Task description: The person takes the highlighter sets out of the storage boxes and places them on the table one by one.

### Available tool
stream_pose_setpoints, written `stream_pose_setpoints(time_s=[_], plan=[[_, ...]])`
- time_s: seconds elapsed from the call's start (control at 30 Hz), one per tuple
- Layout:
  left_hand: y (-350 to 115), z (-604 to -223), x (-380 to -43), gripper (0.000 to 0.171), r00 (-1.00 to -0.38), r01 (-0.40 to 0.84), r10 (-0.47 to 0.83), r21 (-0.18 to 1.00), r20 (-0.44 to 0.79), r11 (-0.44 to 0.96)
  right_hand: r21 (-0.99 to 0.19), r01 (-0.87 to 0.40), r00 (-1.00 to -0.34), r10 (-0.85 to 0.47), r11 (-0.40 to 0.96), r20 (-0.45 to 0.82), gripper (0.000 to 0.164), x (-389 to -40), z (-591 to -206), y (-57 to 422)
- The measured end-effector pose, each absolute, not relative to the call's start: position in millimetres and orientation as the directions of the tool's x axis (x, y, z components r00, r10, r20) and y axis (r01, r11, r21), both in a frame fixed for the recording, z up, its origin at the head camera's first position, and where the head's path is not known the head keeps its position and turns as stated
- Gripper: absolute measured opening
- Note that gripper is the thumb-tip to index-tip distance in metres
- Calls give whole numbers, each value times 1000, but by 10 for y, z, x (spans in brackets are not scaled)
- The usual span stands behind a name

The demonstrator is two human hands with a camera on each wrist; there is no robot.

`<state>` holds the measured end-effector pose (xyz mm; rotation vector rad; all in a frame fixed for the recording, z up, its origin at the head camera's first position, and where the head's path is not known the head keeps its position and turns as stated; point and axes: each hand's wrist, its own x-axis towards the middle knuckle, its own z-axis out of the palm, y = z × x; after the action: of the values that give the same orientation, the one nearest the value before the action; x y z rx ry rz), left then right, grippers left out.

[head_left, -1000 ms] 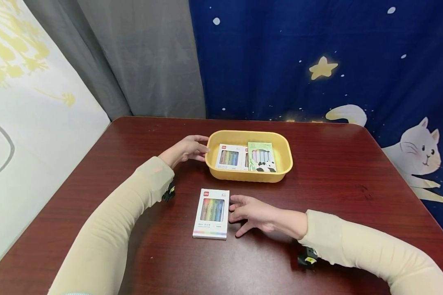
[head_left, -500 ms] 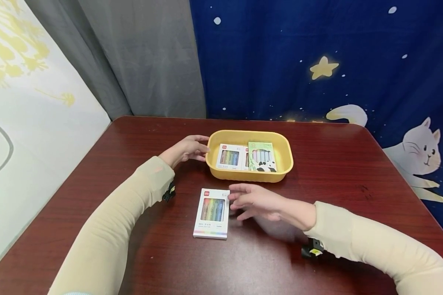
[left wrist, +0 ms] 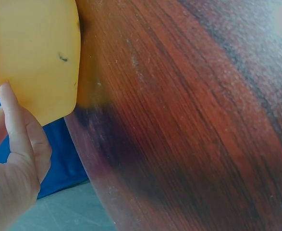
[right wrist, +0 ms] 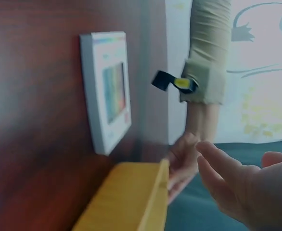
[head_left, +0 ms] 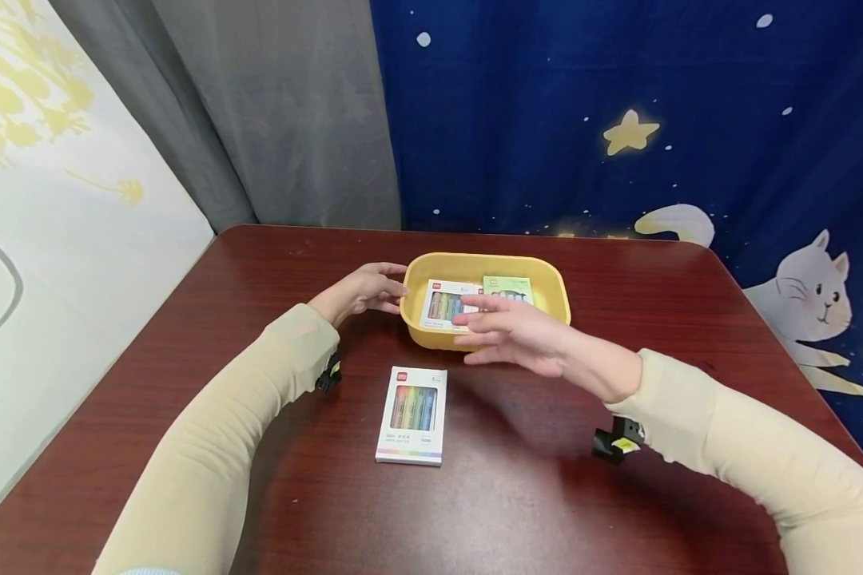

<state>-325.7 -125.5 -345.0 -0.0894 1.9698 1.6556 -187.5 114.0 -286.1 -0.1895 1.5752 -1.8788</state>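
Note:
My left hand [head_left: 365,289] rests its fingers against the left end of a yellow plastic basket [head_left: 557,299]; the left wrist view shows the thumb on the basket's outer wall [left wrist: 40,43]. My right hand [head_left: 521,331] hovers over the basket's front edge, fingers spread and holding nothing. Inside the basket lie a white box of highlighters [head_left: 439,302] and a green box of pens [head_left: 507,283], with part of another white box between them. The right hand hides some of these. Nearer me, another white highlighter box [head_left: 411,415] lies flat on the table.
The dark red wooden table [head_left: 316,479] reaches back to a grey curtain [head_left: 302,120] and a blue star-patterned curtain [head_left: 511,120]. A white patterned wall [head_left: 57,255] stands along the left side.
My right hand has left the side of the near highlighter box, rising and moving away from me to above the basket. That box, the basket and my left hand have stayed put.

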Motion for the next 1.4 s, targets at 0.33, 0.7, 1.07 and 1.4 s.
stream_pose_setpoints(time_s=[0.33,0.7,1.07,1.4], plan=[[-1253,-3444,-3244,59,-844,-390,291,888,-450,243,-928,366,-826,-482,-65,-292,59,-2116,-2638,1057],[-1263,-3437,-3238,59,-840,-396,293,885,-457,245,-933,359,-849,-412,5,-329,62,-2430,-2651,972],[-1264,-3446,-3255,57,-841,-403,280,881,-463,247,-893,449,-823,-371,35,-429,67,-2756,-2907,901],[-1271,-3437,-3259,58,-841,-401,281,882,-462,248,-860,508,-803,-331,52,-495,67,-2872,-3116,863]])
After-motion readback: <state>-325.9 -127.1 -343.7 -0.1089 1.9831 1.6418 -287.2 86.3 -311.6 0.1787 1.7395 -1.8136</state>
